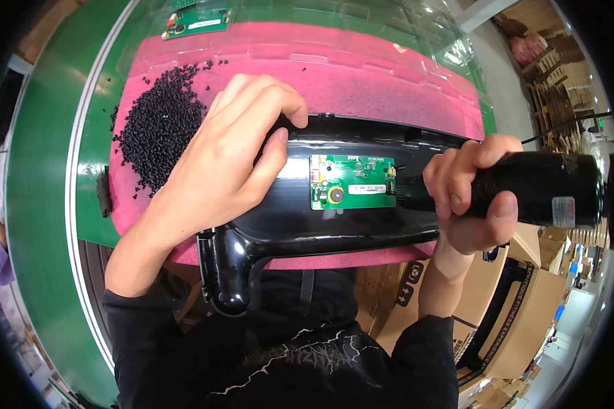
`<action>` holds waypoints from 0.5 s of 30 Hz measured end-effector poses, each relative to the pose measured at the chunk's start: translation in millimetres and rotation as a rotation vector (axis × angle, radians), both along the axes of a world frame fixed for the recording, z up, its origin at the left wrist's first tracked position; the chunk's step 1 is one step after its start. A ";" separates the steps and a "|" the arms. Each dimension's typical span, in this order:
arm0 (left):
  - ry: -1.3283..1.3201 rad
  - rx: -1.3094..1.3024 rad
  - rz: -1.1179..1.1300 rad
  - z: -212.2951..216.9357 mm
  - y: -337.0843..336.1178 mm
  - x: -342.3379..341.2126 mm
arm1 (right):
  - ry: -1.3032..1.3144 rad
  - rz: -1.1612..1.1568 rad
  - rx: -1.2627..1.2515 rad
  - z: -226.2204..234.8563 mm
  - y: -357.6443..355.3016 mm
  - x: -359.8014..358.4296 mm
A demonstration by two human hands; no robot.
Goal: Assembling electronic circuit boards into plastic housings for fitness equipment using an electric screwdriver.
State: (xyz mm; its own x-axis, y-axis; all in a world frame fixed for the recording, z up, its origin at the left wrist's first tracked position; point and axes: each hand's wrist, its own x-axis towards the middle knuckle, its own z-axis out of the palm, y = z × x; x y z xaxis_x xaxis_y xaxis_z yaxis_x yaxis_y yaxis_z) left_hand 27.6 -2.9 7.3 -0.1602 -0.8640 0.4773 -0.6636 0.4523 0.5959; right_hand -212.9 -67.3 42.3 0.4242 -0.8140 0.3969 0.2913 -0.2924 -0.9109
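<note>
A glossy black plastic housing (pixel 361 228) lies across the pink mat in front of me, its handle-like stub pointing toward me at the left. Inside its shell sits a green circuit board (pixel 348 198) with a white label and a round coil. My left hand (pixel 235 146) is closed at the far left rim of the housing, thumb and index finger bent over it. In my right hand (pixel 474 174) is a black electric screwdriver (pixel 535 187), held nearly level with its front end toward the board's right edge. My fingers partly cover its front, and I cannot tell whether its tip touches anything.
Beyond my left hand, a heap of small black screws (pixel 160 119) spreads over the pink mat (pixel 389 85). A clear plastic tray (pixel 307 51) stands at the far side, with another green board (pixel 196 24) at its left. Cardboard boxes (pixel 525 320) stand low at the right.
</note>
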 end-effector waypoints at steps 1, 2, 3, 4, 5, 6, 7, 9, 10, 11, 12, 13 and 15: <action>-0.006 0.001 0.007 0.6 0.0 -0.1 | 0.011 -0.010 0.003 1.7 0.5 1.0; -0.011 0.001 0.015 1.0 0.1 -0.1 | 0.007 -0.012 -0.002 1.6 -1.1 -0.2; -0.015 -0.004 0.012 1.0 0.5 -0.8 | -0.014 0.070 -0.016 0.1 -3.9 -2.6; -0.027 0.001 0.031 0.1 0.6 -1.9 | -0.036 0.151 -0.032 -0.3 -5.4 -3.6; -0.040 0.006 0.050 -0.1 0.8 -2.6 | -0.018 0.104 -0.012 1.6 -2.1 -4.1; -0.046 -0.002 0.046 0.2 1.2 -2.5 | -0.025 0.099 -0.021 2.6 -3.1 -4.1; -0.078 0.042 0.074 0.1 2.8 -2.5 | -0.042 0.130 0.000 1.9 -5.2 -5.0; -0.149 0.161 0.099 4.6 7.6 -0.7 | -0.063 0.163 0.052 1.6 -8.2 -7.3; -0.193 0.123 0.089 1.7 6.6 -0.2 | -0.065 0.165 0.080 2.4 -10.4 -8.7; -0.183 0.145 0.090 4.2 6.9 -0.3 | -0.057 0.126 0.125 4.3 -12.3 -8.9; -0.174 0.166 0.091 7.1 7.6 -0.3 | -0.110 0.014 0.254 10.1 -11.4 -5.9; -0.194 0.125 0.090 9.0 6.7 -2.3 | -0.174 -0.087 0.406 21.0 -14.7 -7.2; -0.176 0.120 0.080 10.6 9.4 -3.3 | -0.360 -0.124 0.690 25.8 -36.1 -18.7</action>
